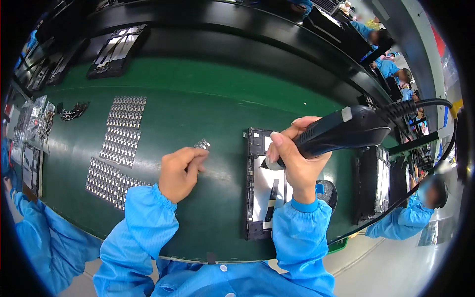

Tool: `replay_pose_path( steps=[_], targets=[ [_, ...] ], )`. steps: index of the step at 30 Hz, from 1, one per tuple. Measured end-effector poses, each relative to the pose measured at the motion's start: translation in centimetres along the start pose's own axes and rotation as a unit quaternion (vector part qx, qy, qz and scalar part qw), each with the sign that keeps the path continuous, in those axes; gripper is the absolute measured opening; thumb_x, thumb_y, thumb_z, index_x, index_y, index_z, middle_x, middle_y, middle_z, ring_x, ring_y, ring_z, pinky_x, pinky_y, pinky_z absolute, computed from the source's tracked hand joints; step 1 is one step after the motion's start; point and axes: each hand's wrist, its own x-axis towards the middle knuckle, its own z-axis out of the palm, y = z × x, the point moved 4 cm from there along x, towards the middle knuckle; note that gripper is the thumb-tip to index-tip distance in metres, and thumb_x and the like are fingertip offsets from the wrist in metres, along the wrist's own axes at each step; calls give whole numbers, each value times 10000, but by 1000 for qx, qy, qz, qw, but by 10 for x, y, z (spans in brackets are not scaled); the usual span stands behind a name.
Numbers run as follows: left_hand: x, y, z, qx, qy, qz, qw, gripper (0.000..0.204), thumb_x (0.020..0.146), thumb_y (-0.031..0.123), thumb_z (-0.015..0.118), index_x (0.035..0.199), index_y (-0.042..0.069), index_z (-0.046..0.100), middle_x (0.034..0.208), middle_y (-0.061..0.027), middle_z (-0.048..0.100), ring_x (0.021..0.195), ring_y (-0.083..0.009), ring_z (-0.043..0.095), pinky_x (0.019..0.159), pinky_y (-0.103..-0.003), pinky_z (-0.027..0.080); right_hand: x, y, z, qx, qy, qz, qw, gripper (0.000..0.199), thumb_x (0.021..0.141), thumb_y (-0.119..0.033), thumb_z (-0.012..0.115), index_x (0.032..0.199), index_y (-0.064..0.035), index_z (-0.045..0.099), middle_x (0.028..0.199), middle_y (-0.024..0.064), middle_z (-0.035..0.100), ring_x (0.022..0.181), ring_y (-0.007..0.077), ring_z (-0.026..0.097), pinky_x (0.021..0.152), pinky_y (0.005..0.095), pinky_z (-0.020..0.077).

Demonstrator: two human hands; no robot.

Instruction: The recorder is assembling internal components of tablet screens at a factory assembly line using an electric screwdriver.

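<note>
My right hand [300,166] is wrapped round a black corded hand tool [341,131], its cable leading off to the right. The tool's rounded metal-looking end [273,164] is over a flat black device frame [251,198] with a silvery inner panel [261,190]. That frame lies on the green table [217,218], partly covered by my right hand and sleeve. My left hand [179,173] is left of the frame, its thumb and fingers drawn together; what they hold, if anything, is hidden. Just beyond its fingers shows a small piece of circuit-board panel [202,144].
Several sheets of small circuit boards [120,146] lie on the left. Behind them are dark cables [75,111] and plastic bags [37,121]. More device frames stand on the back shelf [118,49] and in a stack [373,183] at right. Co-workers in blue [403,213] sit nearby.
</note>
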Motion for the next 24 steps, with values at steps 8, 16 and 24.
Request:
replay_pose_path(
  steps=[8, 16, 24],
  targets=[
    [4, -5, -10, 17, 56, 15, 998, 256, 783, -132, 458, 943, -48, 639, 907, -163, 647, 697, -206, 664, 555, -275, 525, 1, 14, 9, 31, -6, 23, 999, 295, 733, 110, 675, 952, 20, 499, 610, 65, 581, 492, 114, 558, 463, 246, 470],
    [4, -7, -10, 20, 61, -1, 998, 190, 811, -92, 483, 913, -56, 639, 899, -158, 646, 697, -202, 664, 572, -265, 518, 0, 16, 11, 29, -3, 34, 999, 275, 732, 91, 686, 931, 22, 509, 617, 59, 583, 495, 113, 560, 456, 242, 463],
    [1, 6, -9, 36, 47, 43, 997, 203, 786, -97, 497, 920, -47, 641, 951, -167, 651, 727, -226, 667, 594, -275, 525, -8, 17, 17, -19, -39, 37, 998, 331, 734, 111, 671, 969, -14, 475, 629, 82, 574, 508, 137, 574, 479, 261, 493]
  ],
)
